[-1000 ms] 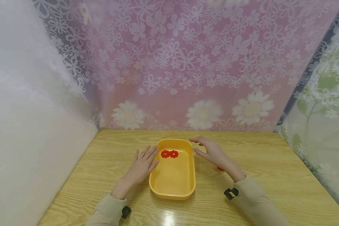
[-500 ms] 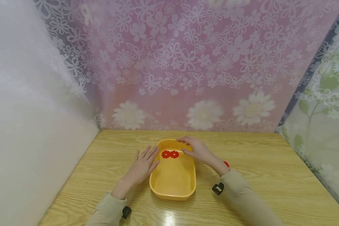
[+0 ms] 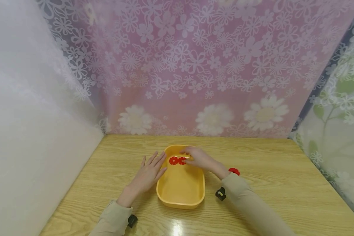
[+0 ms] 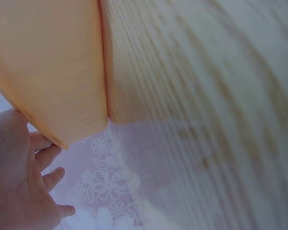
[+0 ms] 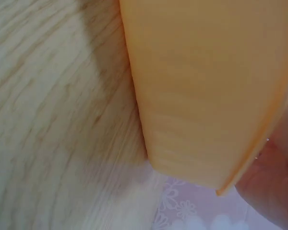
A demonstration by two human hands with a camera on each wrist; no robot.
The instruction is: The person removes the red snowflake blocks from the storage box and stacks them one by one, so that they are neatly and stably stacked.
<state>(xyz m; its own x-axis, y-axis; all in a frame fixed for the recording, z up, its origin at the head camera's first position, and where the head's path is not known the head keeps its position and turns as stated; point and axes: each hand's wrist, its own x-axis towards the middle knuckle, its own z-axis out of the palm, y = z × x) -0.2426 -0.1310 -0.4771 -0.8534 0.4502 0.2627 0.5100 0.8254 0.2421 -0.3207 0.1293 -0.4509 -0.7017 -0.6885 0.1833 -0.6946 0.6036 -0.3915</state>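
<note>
Two red flower-shaped discs (image 3: 174,160) lie side by side at the far end of a yellow plastic basin (image 3: 181,190). Over the basin's right rim reaches my right hand (image 3: 201,158), its thumb at the right-hand disc and its fingers above and beyond it, loosely bent. No firm grip on the disc can be made out. Spread, straight fingers of my left hand (image 3: 147,173) rest on the basin's left rim. The left wrist view shows that hand (image 4: 24,177) against the basin's edge. In the right wrist view, the basin wall (image 5: 201,86) hides most of the right hand (image 5: 273,179).
Another red flower-shaped piece (image 3: 234,171) lies on the wooden table (image 3: 271,177), right of the basin and partly behind my right forearm. A flowered pink curtain (image 3: 177,72) hangs at the table's far edge. Pale curtains close both sides.
My right hand has moved left, from beside the basin's right rim to inside it at the discs. More of the red piece on the table shows. The left hand has stayed still.
</note>
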